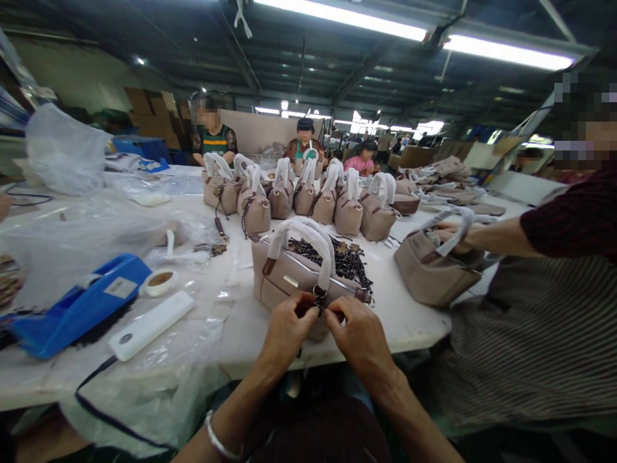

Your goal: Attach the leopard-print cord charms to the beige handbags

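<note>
A taupe handbag (277, 287) with white-wrapped handles stands at the table's front edge, directly before me. Low on its front, below a dark ring fitting (319, 292), my left hand (290, 321) and my right hand (359, 328) meet with fingertips pinched. A thin light line shows between the two pinches, too fine for me to name. Both hands are closed, close to the bag's face. Behind the bag's handles lies a heap of dark beaded chains (344, 260) with brass-coloured pieces.
Several finished-looking handbags (347, 212) stand in rows across the table. At left are a blue tape dispenser (81, 308), a tape roll (158, 283), a white corded device (152, 325) and clear plastic bags (67, 148). At right a co-worker's arm (496, 236) reaches into another handbag (434, 273).
</note>
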A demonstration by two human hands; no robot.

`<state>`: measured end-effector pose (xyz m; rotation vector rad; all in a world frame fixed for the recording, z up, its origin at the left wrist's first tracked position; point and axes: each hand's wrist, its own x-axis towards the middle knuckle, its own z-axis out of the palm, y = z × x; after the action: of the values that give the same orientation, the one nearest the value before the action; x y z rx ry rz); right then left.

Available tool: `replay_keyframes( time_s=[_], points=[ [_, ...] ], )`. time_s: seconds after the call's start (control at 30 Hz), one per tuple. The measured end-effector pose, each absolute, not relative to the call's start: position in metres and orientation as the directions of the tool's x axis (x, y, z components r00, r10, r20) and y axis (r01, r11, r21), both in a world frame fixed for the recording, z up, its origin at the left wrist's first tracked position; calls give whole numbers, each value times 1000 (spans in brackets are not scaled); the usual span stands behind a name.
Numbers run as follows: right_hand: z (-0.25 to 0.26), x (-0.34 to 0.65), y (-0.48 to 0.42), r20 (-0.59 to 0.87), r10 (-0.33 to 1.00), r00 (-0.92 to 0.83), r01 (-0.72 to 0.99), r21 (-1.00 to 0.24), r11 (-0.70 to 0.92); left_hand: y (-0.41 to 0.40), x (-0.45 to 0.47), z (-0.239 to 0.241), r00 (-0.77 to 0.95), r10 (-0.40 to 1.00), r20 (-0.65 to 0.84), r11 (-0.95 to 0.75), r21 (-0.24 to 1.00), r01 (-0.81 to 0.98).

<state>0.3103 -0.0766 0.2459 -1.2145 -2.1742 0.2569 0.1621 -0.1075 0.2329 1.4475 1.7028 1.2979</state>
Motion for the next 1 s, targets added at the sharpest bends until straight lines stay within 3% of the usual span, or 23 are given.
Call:
replay_keyframes(
  time_s=[0.53, 0.73, 0.9, 1.0],
  points=[
    [248, 308, -66, 433, 788, -437, 689, -401, 603, -106, 158, 233, -268, 946, 183, -57, 906, 420],
    [242, 311, -62, 446, 753, -483, 655, -387, 649, -101, 153, 235, -137, 970, 203, -126, 894, 430],
    [245, 313, -65, 517, 754, -406, 554, -517, 653, -106, 157, 235, -209, 937, 279, -112, 807, 579],
    [248, 311, -68, 521, 759, -390, 410, -640, 650, -113, 159, 235, -199, 928, 313, -165, 829, 534]
  ],
)
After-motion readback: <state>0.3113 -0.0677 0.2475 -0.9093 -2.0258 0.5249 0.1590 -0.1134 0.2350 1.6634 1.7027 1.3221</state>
